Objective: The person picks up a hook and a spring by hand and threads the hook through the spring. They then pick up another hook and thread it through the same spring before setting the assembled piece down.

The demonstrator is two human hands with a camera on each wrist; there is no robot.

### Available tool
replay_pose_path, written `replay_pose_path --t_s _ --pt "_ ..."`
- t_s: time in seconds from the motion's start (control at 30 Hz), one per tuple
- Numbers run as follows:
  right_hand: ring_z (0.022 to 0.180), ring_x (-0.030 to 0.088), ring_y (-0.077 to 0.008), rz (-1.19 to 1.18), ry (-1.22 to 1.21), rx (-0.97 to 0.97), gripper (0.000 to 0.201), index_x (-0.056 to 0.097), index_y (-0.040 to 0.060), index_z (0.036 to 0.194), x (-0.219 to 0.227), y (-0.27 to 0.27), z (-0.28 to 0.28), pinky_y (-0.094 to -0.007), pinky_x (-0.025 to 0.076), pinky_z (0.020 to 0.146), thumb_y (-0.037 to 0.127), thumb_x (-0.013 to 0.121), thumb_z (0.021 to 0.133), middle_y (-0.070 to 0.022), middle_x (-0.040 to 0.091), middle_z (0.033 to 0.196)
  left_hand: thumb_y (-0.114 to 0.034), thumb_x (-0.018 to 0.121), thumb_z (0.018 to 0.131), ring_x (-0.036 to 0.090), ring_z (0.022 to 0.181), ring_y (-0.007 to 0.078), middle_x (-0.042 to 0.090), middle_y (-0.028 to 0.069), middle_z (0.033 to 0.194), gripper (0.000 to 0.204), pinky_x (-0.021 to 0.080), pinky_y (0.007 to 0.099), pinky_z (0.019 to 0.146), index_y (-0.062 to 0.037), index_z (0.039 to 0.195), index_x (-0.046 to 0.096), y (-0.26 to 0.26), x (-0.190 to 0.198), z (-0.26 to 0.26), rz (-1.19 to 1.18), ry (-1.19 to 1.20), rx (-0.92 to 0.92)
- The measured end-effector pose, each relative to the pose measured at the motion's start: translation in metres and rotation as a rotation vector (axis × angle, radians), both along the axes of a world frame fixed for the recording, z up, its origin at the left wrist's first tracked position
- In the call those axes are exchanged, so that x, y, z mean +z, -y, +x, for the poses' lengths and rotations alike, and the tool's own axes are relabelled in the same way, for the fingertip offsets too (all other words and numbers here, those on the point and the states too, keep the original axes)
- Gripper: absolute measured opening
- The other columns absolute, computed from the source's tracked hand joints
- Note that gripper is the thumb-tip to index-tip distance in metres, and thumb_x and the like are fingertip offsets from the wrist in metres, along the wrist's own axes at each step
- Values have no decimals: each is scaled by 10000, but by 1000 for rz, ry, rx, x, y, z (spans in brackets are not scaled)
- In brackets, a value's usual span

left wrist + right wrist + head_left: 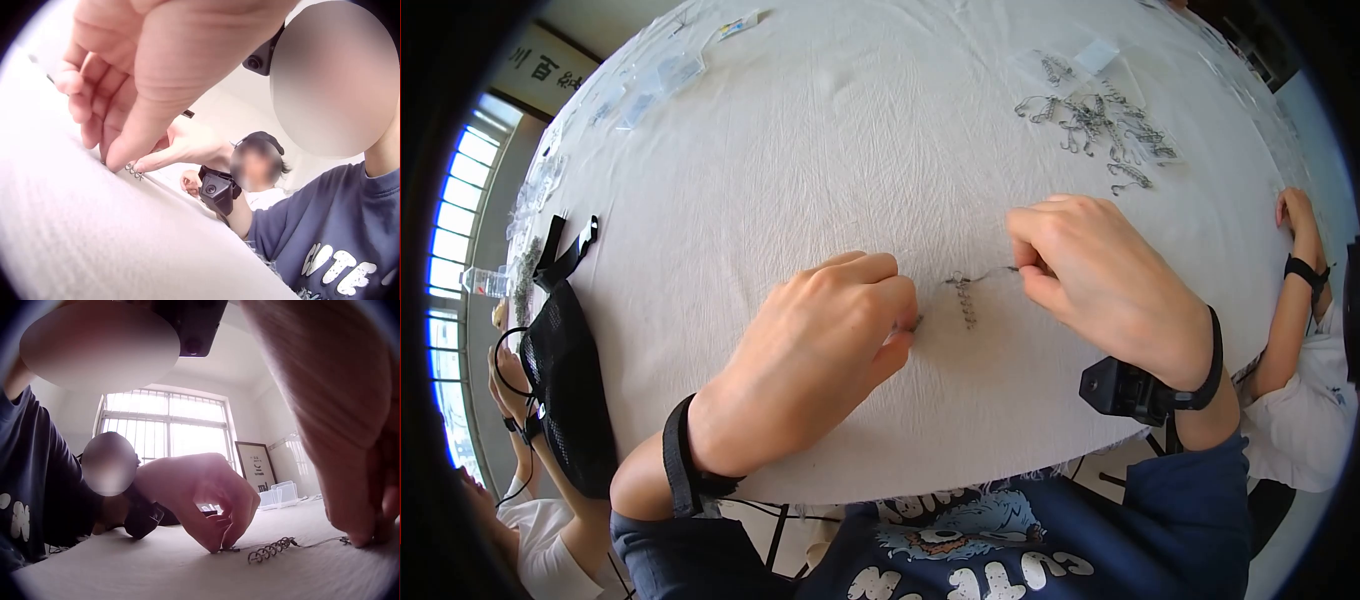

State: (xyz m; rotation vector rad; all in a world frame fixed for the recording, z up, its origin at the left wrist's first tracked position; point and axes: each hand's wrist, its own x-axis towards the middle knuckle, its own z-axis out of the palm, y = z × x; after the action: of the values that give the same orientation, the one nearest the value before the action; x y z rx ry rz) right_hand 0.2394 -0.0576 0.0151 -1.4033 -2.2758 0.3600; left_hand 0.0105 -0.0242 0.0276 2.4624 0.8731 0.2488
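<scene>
A small metal coil spring with thin dark line at its top lies on the white cloth between the hands; the right wrist view shows the spring near the left fingertips. My right hand, at its right, pinches the far end of the line between thumb and fingers. My left hand, on the left, pinches a small dark piece close to the cloth. Its thumb and index finger meet low over the cloth in the left wrist view, with the spring just beyond.
Several hooks and springs are heaped at the back right beside clear plastic boxes. More clear packaging lies at the back left. A black mesh bag rests at the left edge. Other people sit at both sides.
</scene>
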Motion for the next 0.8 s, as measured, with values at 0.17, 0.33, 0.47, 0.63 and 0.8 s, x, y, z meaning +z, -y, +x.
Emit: replay_pose_path --t_s 0.17,0.33,0.47,0.63,0.8 --pt "681 544 -233 -292 101 -112 55 573 -2 753 21 -6 -6 -340 440 609 28 606 720 -116 550 656 -3 661 706 582 692 232 571 81 731 80 470 333 641 -4 771 614 3 -1 1 46 -17 -6" --pt "662 513 -203 -80 -94 58 87 572 14 767 9 -12 -27 -320 434 595 21 633 706 -82 533 662 -31 644 726 587 677 244 573 80 710 79 470 348 635 -13 788 600 3 -2 -1 62 -69 -22" --pt "665 493 -195 -55 -97 125 115 553 18 741 -9 -16 -36 -311 428 589 -6 644 673 -74 532 673 -57 633 741 599 666 261 581 81 681 79 472 362 627 -31 800 589 2 -5 -3 92 -102 -57" --pt "656 473 -197 -101 -57 124 124 531 11 717 -7 -21 -39 -316 417 579 -26 626 648 -76 517 661 -72 626 753 604 660 301 579 107 643 96 470 386 609 -27 789 549 2 -6 -3 120 -112 -97" --pt "646 464 -195 -128 -34 87 116 526 11 713 -7 -19 -40 -317 408 574 -26 615 649 -74 493 634 -87 597 788 599 643 326 576 143 629 112 462 412 590 -14 771 515 5 -7 -4 155 -101 -128"
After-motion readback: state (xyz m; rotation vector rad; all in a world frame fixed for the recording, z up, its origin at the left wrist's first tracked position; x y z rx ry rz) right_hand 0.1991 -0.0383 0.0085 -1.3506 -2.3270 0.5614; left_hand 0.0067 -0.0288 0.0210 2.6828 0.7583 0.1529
